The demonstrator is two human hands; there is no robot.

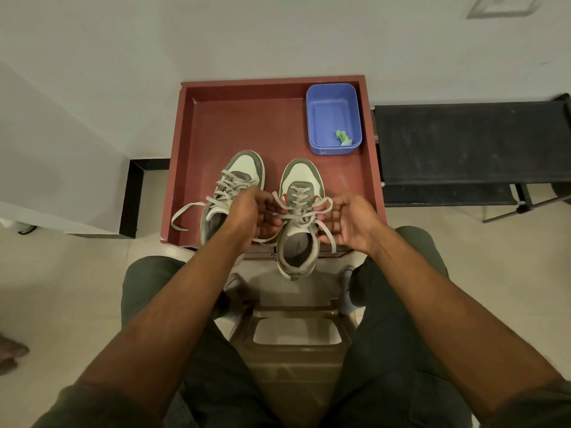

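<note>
laces [297,215] pinched by curled fingers of left hand [253,215] and right hand [350,222], sneakers [301,176] set in red tray [247,125], green scrap [341,138] tucked in blue tub [330,114] far right

The person is wearing a dark olive top whose sleeves [92,406] are ending well short of the wrists, leaving the forearms bare down to the left hand [253,211] and the right hand [349,220]. Dark olive trousers [386,350] are covering both thighs on either side of the brown stool [293,366], and white socks [347,293] are showing just beyond its far corners.
</note>
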